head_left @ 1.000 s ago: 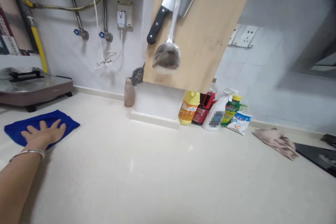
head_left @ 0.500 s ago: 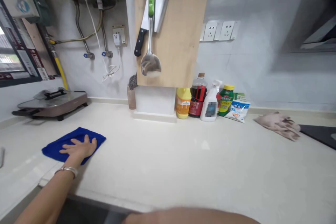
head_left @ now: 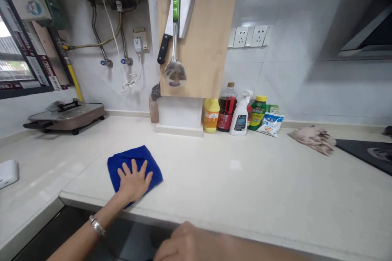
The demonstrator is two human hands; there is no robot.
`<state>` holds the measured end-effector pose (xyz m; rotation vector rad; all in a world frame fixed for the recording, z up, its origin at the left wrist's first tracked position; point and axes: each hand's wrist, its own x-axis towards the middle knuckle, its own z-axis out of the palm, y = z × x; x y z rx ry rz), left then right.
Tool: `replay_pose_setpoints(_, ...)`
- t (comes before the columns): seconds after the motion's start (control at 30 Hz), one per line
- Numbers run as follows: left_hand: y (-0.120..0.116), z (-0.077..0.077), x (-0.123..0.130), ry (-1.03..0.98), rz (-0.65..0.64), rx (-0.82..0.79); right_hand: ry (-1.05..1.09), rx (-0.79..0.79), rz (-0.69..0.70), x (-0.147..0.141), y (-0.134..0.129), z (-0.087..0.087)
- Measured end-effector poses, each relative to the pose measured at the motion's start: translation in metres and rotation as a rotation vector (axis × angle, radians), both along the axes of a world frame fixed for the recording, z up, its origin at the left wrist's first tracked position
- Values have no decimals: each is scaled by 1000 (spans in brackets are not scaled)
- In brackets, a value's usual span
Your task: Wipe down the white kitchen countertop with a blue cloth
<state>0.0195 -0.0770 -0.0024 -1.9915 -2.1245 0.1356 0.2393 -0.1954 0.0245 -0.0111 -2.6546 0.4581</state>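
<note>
Left hand (head_left: 134,183): laid palm down, fingers spread, nothing gripped
Blue cloth (head_left: 139,154): pressed flat under left hand, by front edge of table (head_left: 245,187)
Right hand (head_left: 183,242): blurred, cut off by frame at table's front edge; grip can't be told
Lidded pan (head_left: 73,118): set back left
Spray bottle (head_left: 239,119): stood among bottles along wall
Beige cloth (head_left: 314,139): crumpled, far right
</note>
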Motion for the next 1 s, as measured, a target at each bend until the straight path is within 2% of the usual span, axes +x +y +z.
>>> replay_pose_setpoints(0.13, -9, -5, 36, -18, -134, -6, 282, -168, -237, 34, -12, -5)
replay_pose_setpoints(0.3, -2, -6, 78, -107, -237, 5, 586, -522, -522, 79, -28, -1)
replay_pose_setpoints(0.43, 1, -10, 114, -129, -319, 33, 807, -624, -691, 115, -38, -7)
replay_pose_setpoints(0.53, -8, -15, 144, -139, -413, 35, 896, -622, -812, 142, -42, -17)
replay_pose_setpoints(0.67, -31, -19, 184, -200, -532, 11, 972, -568, -897, 167, -48, -27)
replay_pose_setpoints(0.87, -59, -18, 232, -305, -657, -49, 958, -416, -1008, 174, -56, -28)
replay_pose_setpoints(1.0, -72, -14, 260, -378, -711, -98, 852, -283, -1205, 176, -52, -25)
